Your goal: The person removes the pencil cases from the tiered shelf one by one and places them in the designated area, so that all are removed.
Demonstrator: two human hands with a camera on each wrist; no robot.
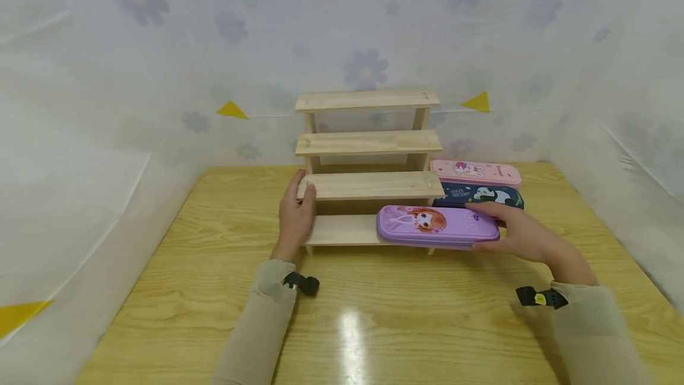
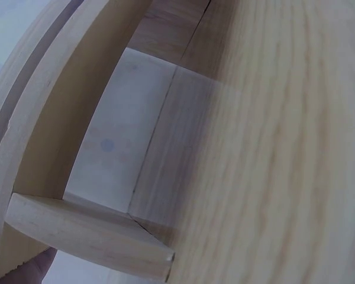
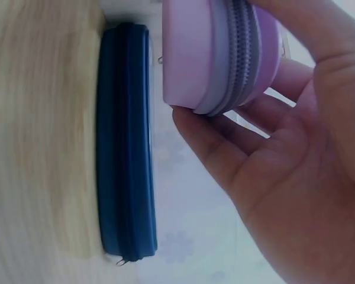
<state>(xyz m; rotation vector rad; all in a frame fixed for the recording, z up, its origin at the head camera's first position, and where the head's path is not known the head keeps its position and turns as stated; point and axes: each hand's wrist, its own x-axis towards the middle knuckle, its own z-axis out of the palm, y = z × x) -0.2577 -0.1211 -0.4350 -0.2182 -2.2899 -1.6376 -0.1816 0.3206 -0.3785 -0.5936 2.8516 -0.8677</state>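
A wooden step shelf (image 1: 369, 185) with several tiers stands on the table. At its left end, my left hand (image 1: 295, 218) holds the edge of a lower board, thumb on the near side. In the left wrist view, a bit of a finger (image 2: 34, 269) shows past the shelf's side. My right hand (image 1: 526, 233) grips the right end of a purple pencil case (image 1: 459, 224) with a cartoon girl on its lid. The case's left part is over the lowest board; whether it touches cannot be told. In the right wrist view, thumb and fingers span its zipped end.
Right of the shelf, a dark blue panda pencil case (image 1: 499, 195) lies on the wooden table (image 1: 406, 314), with a pink rabbit pencil case (image 1: 502, 174) behind it. A flower-printed white curtain (image 1: 299, 28) surrounds the table's back and sides.
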